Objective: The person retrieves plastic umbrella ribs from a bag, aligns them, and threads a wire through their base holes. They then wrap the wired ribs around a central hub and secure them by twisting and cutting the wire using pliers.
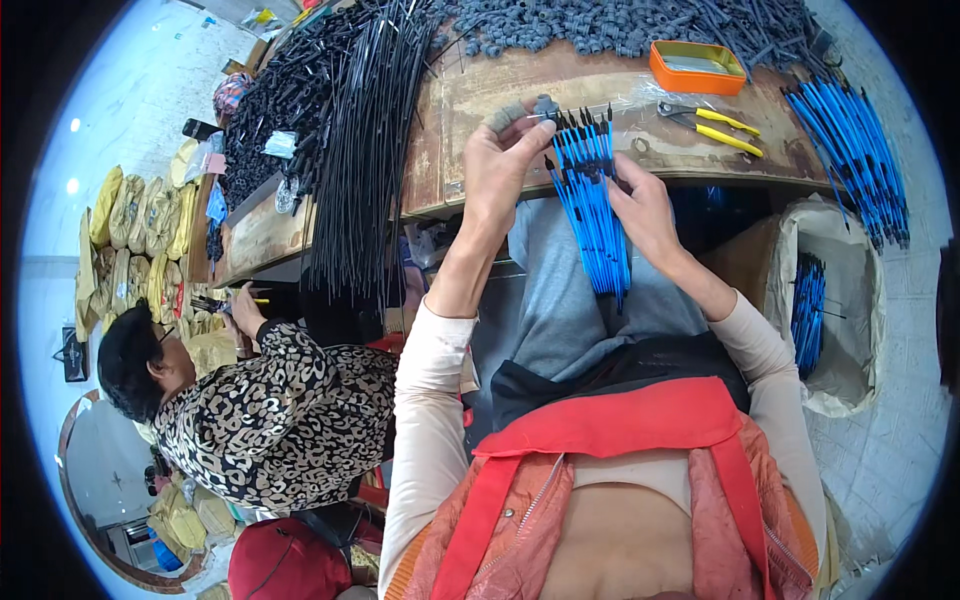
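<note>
Above my lap, at the table's front edge, a bundle of thin blue rods with black tips [594, 228] points up toward the tabletop. My right hand [645, 205] is closed on the right side of this bundle. My left hand [500, 165], with wrapping on a finger, pinches a small dark grey plastic fitting [545, 106] between thumb and fingers. The fitting is close to the upper left tips of the rods; whether it touches one, I cannot tell. On the table to the right lie pliers with yellow handles [712, 127].
An orange tin [697, 68] stands behind the pliers. Grey fittings [580, 25] are heaped along the back, long black rods [365, 150] to the left. More blue rods [850, 150] overhang the right edge, above a lined bin [850, 350]. A co-worker [270, 410] sits at left.
</note>
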{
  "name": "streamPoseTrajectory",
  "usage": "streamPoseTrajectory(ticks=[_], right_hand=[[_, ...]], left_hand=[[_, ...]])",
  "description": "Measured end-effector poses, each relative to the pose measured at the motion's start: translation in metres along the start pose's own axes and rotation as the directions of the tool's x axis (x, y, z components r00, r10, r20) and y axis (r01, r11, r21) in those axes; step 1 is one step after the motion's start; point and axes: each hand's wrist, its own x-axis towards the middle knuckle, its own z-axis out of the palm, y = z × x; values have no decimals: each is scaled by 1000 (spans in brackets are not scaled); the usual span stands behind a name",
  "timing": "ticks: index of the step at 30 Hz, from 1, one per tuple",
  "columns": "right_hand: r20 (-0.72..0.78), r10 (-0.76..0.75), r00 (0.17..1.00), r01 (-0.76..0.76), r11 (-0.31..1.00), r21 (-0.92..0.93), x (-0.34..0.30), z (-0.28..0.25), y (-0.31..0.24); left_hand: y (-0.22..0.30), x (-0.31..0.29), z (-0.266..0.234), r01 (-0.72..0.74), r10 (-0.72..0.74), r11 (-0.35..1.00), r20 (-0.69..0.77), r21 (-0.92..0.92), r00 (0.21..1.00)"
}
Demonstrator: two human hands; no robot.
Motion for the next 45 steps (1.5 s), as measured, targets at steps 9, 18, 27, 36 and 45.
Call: streamPoseTrajectory(ticks=[9,18,27,36,45], right_hand=[[136,-64,989,52,995,88,11,-12,19],[97,-48,994,58,994,-97,8,-18,-8],[203,-45,978,39,999,34,18,-28,-9],[433,31,901,-211,902,375,24,-32,-8],[235,-50,971,49,999,14,22,-28,1]], left_hand=[[4,-4,3,-53,38,988,103,146,994],[5,-2,0,-37,25,996,153,78,988],[11,4,-1,19,-19,1000,267,3,963],[14,7,-5,59,-43,998,362,-31,931],[8,5,2,34,-18,998,294,-50,956]])
